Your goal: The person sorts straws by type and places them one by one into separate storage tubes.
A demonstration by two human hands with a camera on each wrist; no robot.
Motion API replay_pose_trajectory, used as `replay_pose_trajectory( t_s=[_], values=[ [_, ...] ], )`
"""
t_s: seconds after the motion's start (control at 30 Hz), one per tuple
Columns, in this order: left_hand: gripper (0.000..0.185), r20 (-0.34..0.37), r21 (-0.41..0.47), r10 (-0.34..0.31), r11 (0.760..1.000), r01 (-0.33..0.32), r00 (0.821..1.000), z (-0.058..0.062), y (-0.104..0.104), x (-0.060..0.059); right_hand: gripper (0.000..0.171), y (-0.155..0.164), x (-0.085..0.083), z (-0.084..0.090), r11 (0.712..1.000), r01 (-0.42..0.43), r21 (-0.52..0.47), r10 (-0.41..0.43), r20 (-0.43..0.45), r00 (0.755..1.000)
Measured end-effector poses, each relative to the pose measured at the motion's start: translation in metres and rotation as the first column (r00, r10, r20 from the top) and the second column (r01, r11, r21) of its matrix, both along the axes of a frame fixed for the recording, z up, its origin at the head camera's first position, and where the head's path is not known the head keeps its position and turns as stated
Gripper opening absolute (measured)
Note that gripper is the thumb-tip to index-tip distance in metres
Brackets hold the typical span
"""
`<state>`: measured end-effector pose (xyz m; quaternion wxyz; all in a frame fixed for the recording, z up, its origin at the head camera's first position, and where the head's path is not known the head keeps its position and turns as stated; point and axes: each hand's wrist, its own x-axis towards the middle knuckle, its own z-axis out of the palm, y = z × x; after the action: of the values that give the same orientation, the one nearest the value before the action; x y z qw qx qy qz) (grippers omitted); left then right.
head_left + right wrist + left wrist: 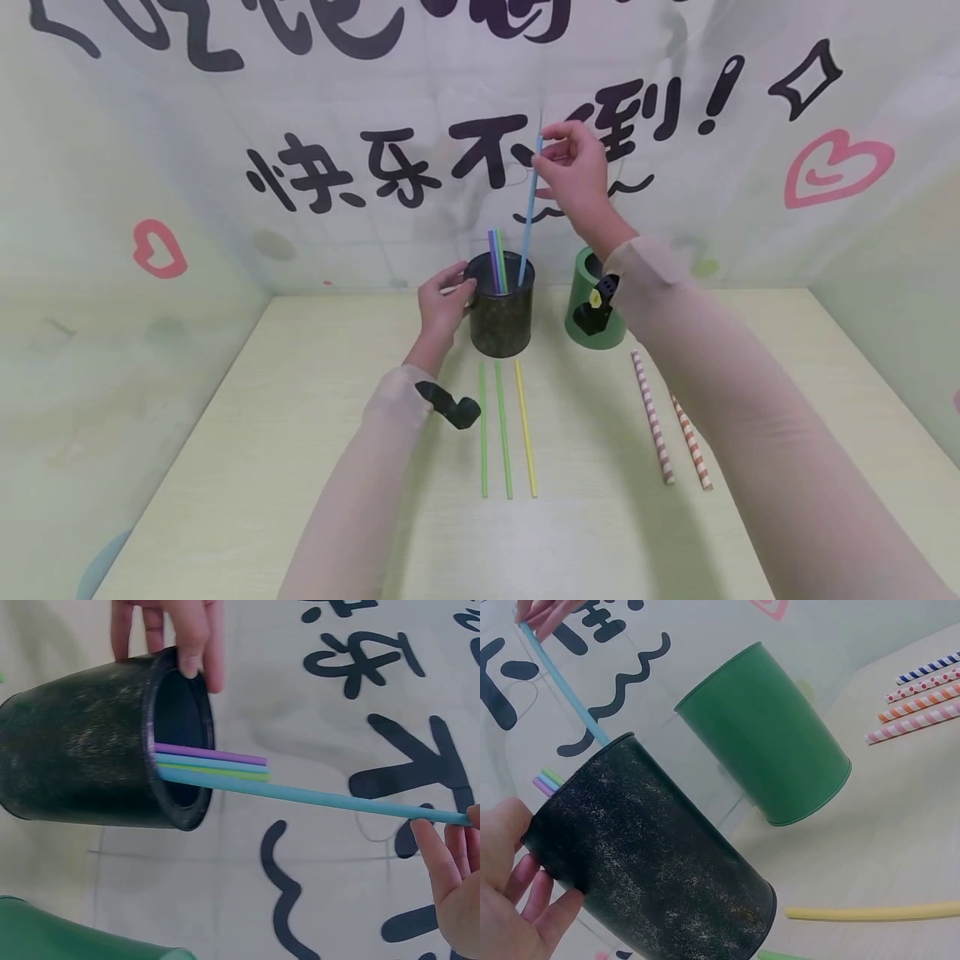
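From the head view, a blue straw [529, 208] is being pinched near its top by the right hand [573, 167], with its lower end already inside the dark cup [501, 308] at the back of the tabletop [300, 467]. The cup's left side is being gripped by the left hand [444, 302], fingers curled round the rim. A purple straw [492, 260] and a green one are standing in the cup; a green cup [592, 300] is standing just beside it to the right. Two green straws [493, 429] and a yellow straw [526, 429] are lying in front of the cup, and striped paper straws [652, 417] further right.

From the left wrist view, the dark cup [652, 855] is being steadied by the left hand [514, 900] — the fingers are wrapped against its wall, and the blue straw [566, 686] is rising out of the mouth.

From the right wrist view, the blue straw [315, 797] is being held at its far end by the right hand [450, 877], its tip lying just past the rim beside the straws already inside. For a clean drop, the straw is best being kept close to upright and lowered until the tip is well inside — the cup being held firm meanwhile, so a knock against the rim is not tipping it.
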<state>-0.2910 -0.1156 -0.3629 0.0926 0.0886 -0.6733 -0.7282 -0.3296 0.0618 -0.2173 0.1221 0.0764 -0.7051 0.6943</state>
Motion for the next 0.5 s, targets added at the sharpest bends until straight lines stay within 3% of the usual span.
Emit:
replay_pose_trajectory(
  t_s=[0.5],
  values=[
    [0.035, -0.006, -0.018, 0.003, 1.0, -0.003, 1.0, -0.001, 0.001, 0.001, 0.025, -0.004, -0.006, -0.053, 0.991, -0.047, 0.129, 0.042, 0.037, 0.998]
  ],
)
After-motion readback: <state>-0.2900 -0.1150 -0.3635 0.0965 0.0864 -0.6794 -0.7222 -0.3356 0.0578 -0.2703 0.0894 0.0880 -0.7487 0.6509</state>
